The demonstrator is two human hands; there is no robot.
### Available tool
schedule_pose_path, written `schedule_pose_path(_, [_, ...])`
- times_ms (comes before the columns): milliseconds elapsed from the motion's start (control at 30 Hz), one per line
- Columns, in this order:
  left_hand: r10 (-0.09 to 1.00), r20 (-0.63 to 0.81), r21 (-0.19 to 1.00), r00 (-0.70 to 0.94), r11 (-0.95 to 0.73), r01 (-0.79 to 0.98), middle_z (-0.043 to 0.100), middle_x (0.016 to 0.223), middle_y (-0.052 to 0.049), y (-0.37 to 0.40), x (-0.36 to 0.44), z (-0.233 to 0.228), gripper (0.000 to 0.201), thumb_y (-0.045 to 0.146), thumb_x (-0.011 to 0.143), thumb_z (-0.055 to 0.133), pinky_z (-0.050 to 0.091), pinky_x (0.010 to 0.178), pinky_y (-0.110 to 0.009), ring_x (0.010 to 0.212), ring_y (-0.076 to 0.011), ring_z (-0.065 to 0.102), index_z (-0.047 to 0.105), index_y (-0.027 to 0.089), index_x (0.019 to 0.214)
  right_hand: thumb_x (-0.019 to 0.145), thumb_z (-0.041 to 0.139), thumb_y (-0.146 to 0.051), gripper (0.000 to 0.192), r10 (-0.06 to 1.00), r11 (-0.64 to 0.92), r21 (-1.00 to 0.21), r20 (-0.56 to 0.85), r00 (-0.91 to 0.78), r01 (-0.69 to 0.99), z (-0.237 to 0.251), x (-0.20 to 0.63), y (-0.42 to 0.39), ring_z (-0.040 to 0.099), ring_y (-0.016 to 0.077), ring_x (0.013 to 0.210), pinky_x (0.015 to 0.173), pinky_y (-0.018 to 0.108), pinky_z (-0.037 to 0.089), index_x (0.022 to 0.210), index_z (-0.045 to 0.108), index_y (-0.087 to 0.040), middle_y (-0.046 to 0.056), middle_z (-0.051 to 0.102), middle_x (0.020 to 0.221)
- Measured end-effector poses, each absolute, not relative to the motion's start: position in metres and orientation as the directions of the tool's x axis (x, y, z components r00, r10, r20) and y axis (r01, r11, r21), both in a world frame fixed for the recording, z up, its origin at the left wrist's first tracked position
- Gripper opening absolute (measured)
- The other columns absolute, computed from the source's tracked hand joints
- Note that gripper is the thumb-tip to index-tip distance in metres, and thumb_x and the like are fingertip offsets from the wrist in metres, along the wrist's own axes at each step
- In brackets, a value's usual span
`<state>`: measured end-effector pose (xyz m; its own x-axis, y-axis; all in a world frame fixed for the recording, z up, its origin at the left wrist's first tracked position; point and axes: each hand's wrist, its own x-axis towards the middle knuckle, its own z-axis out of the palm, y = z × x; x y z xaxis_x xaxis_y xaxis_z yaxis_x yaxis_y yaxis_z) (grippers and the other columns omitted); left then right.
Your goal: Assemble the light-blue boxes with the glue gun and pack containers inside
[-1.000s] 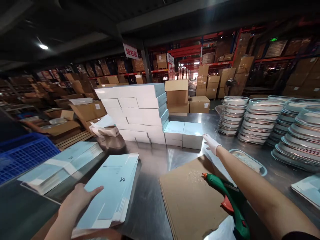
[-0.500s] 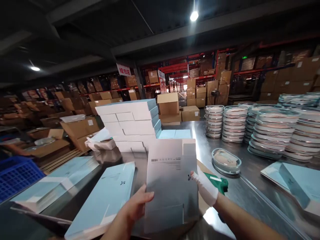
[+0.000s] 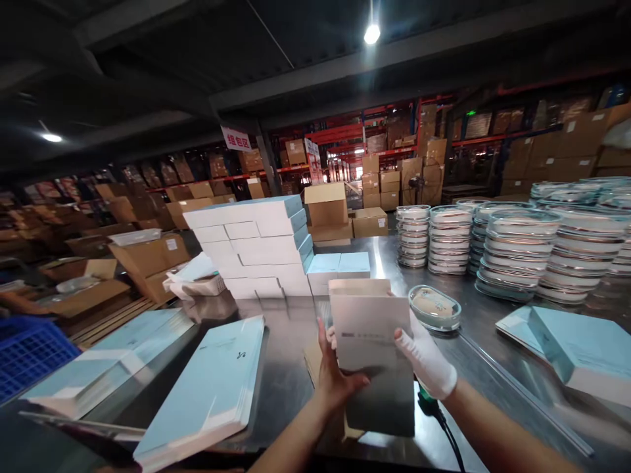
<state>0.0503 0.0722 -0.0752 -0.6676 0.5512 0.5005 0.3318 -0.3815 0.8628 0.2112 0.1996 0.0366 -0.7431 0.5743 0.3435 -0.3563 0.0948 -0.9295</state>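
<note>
"Two hands on my remote feed, with a pale, flattish box (image 3: 377, 374) between them; the right hand (image 3: 430, 358), in a white glove, is closed around its right edge, thumb on the front; the left hand (image 3: 336, 384) is spread wide at the left edge, thumb across the face; whether it bears any weight I can't tell."

"Which containers can you see?"

"A glass dish (image 3: 438, 326) sits on the metal table (image 3: 290, 335), far and right of the hands, something pale brown inside; farther left, a basket (image 3: 214, 287) has white material in it; the blue crate (image 3: 34, 361) at the left is cut off, its contents unclear to me."

"Anything hard to make out?"

"The box's print is blurred; the cardboard (image 3: 310, 360) behind it is mostly covered; a green tool (image 3: 426, 402) shows only partly beneath the right hand; some fingertips (image 3: 332, 338) at the box's left edge I can't assign to either hand."
</note>
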Motion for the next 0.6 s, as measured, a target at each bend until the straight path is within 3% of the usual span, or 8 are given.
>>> schedule_pose_path(67, [0.551, 0.598, 0.802, -0.582, -0.411, 0.434, 0.055, 0.151, -0.020, 0.064, 0.040, -0.067, 0.140, 0.076, 0.062, 0.095, 0.058, 0.108, -0.056, 0.136, -0.0409, 0.062, 0.019, 0.027, 0.169, 0.072, 0.078, -0.090, 0.088, 0.575, 0.162, -0.941, 0.334, -0.747, -0.296, 0.042, 0.213, 0.198, 0.063, 0.0410, 0.139, 0.121, 0.056, 0.049, 0.132, 0.078, -0.025, 0.017, 0.075, 0.138])
schedule_pose_path(133, [0.523, 0.699, 0.711, -0.488, -0.435, 0.553, 0.063, 0.136, -0.016, 0.056, 0.033, -0.051, 0.100, 0.076, 0.073, 0.088, 0.058, 0.106, -0.053, 0.133, -0.0394, 0.062, 0.050, 0.023, 0.149, 0.075, 0.074, -0.091, 0.080, 0.608, 0.137, -0.950, 0.305, -0.733, -0.282, 0.046, 0.210, 0.195, 0.068, 0.0417, 0.130, 0.114, 0.055, 0.054, 0.115, 0.082, -0.023, 0.017, 0.080, 0.125])
schedule_pose_path(167, [0.500, 0.746, 0.657, -0.440, -0.442, 0.611, 0.066, 0.130, -0.015, 0.053, 0.031, -0.043, 0.082, 0.075, 0.079, 0.084, 0.059, 0.104, -0.051, 0.130, -0.0378, 0.063, 0.059, 0.023, 0.137, 0.077, 0.073, -0.090, 0.076, 0.636, 0.108, -0.954, 0.283, -0.718, -0.280, 0.048, 0.207, 0.192, 0.072, 0.0411, 0.123, 0.109, 0.054, 0.057, 0.109, 0.082, -0.022, 0.017, 0.081, 0.117])
schedule_pose_path(233, [0.456, 0.814, 0.558, -0.359, -0.445, 0.700, 0.067, 0.128, -0.014, 0.048, 0.029, -0.027, 0.067, 0.072, 0.086, 0.078, 0.059, 0.103, -0.048, 0.127, -0.0356, 0.064, 0.063, 0.023, 0.128, 0.077, 0.075, -0.087, 0.071, 0.707, 0.086, -0.959, 0.250, -0.661, -0.270, 0.054, 0.200, 0.185, 0.076, 0.0393, 0.109, 0.098, 0.051, 0.062, 0.102, 0.081, -0.020, 0.015, 0.082, 0.102])
schedule_pose_path(333, [0.476, 0.816, 0.531, -0.327, -0.394, 0.750, 0.066, 0.130, -0.015, 0.043, 0.029, -0.013, 0.071, 0.074, 0.087, 0.076, 0.061, 0.098, -0.046, 0.118, -0.0331, 0.068, 0.065, 0.021, 0.133, 0.071, 0.080, -0.085, 0.071, 0.736, 0.140, -0.956, 0.275, -0.619, -0.258, 0.062, 0.190, 0.178, 0.075, 0.0360, 0.097, 0.091, 0.048, 0.062, 0.099, 0.079, -0.019, 0.013, 0.082, 0.095])
schedule_pose_path(400, [0.516, 0.781, 0.566, -0.350, -0.349, 0.747, 0.069, 0.120, -0.014, 0.040, 0.029, -0.013, 0.065, 0.075, 0.088, 0.074, 0.062, 0.095, -0.046, 0.111, -0.0323, 0.070, 0.071, 0.019, 0.121, 0.072, 0.078, -0.088, 0.074, 0.694, 0.176, -0.948, 0.311, -0.649, -0.266, 0.064, 0.188, 0.177, 0.075, 0.0347, 0.097, 0.090, 0.046, 0.062, 0.102, 0.077, -0.020, 0.013, 0.081, 0.097])
schedule_pose_path(467, [0.485, 0.768, 0.605, -0.419, -0.333, 0.724, 0.070, 0.116, -0.014, 0.039, 0.029, -0.017, 0.066, 0.075, 0.086, 0.077, 0.062, 0.094, -0.046, 0.109, -0.0329, 0.070, 0.070, 0.019, 0.120, 0.072, 0.074, -0.093, 0.079, 0.650, 0.230, -0.934, 0.357, -0.671, -0.274, 0.063, 0.187, 0.178, 0.075, 0.0344, 0.100, 0.091, 0.045, 0.061, 0.104, 0.076, -0.020, 0.014, 0.081, 0.101])
schedule_pose_path(600, [0.371, 0.716, 0.698, -0.591, -0.400, 0.594, 0.060, 0.142, -0.021, 0.041, 0.031, -0.029, 0.121, 0.077, 0.069, 0.091, 0.063, 0.096, -0.046, 0.119, -0.0353, 0.071, 0.035, 0.022, 0.160, 0.072, 0.074, -0.093, 0.079, 0.608, 0.278, -0.906, 0.424, -0.671, -0.320, 0.057, 0.192, 0.182, 0.074, 0.0359, 0.114, 0.098, 0.044, 0.060, 0.102, 0.077, -0.021, 0.015, 0.080, 0.118])
